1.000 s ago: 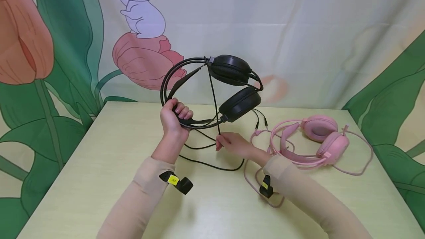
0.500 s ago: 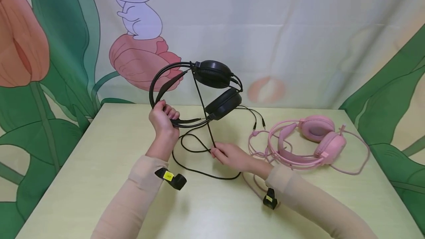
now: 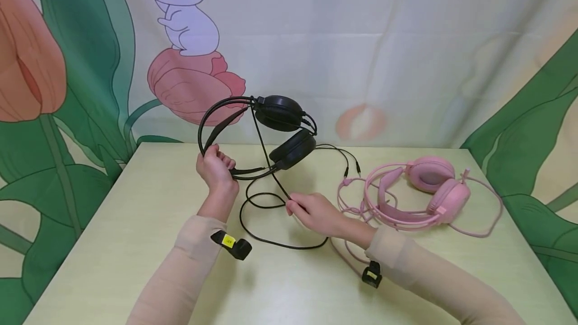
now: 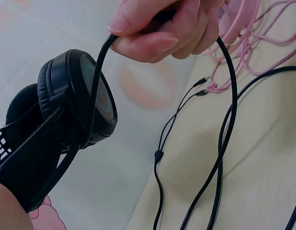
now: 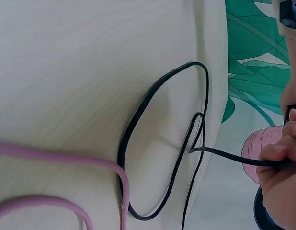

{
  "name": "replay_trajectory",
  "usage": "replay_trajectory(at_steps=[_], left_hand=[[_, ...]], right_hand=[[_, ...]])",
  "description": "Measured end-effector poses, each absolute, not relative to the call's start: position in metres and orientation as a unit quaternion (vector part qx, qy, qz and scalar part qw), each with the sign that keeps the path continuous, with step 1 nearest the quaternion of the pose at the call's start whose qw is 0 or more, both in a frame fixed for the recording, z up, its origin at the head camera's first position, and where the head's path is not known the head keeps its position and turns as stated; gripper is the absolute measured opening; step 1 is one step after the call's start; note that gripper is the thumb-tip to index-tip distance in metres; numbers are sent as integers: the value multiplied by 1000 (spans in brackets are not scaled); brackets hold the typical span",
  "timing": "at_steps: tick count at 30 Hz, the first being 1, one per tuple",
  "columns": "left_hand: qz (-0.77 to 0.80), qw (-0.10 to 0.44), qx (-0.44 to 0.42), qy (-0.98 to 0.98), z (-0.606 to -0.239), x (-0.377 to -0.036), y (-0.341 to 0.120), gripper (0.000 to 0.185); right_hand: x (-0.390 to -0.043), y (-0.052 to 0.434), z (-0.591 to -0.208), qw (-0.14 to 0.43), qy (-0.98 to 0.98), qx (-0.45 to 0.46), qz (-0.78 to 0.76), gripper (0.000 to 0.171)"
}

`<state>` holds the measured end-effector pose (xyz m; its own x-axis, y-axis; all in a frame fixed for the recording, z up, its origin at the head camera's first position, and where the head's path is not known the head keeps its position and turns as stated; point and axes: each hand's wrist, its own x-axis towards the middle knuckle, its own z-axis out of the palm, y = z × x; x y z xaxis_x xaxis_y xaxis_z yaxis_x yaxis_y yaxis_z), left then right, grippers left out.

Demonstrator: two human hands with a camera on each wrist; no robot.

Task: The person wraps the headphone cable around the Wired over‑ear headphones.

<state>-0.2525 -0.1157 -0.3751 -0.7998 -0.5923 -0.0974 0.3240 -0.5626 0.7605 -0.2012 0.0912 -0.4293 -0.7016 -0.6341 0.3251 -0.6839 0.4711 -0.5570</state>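
Note:
My left hand [image 3: 218, 169] grips the headband of a pair of black headphones [image 3: 292, 150], held up over the table with both ear cups to the right. From the headphones a black cable [image 3: 262, 139] slants down to my right hand [image 3: 316, 213], whose thumb and fingers pinch it. Past that grip the cable loops loosely on the table. The left wrist view shows the right hand's fingers [image 4: 186, 36] curled round the cable, close to an ear cup [image 4: 78, 96]. Two black plugs [image 4: 200, 81] at the cable's split end lie on the table.
Pink headphones [image 3: 444, 199] lie on the right of the table [image 3: 113, 245], their pink cable [image 5: 57, 155] partly under my right forearm. The black plugs lie close to the pink cable. A printed curtain [image 3: 316, 39] hangs behind the table's far edge.
The black headphones and my left hand have moved left and slightly down in the head view. My right hand has moved a little lower, still holding the cable, which now slants more.

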Motion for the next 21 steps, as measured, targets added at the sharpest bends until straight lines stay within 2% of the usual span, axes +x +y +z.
replay_trajectory(at_steps=[8,15,21], left_hand=[[-846,293,169,-412,-376,-251,-113,17],[-811,317,173,-460,-383,-253,-122,18],[-784,329,184,-494,-390,-254,-137,17]], right_hand=[[-196,92,-416,52,-848,426,310,19],[-194,101,-390,126,-814,515,237,17],[-198,113,-361,160,-792,553,205,14]])
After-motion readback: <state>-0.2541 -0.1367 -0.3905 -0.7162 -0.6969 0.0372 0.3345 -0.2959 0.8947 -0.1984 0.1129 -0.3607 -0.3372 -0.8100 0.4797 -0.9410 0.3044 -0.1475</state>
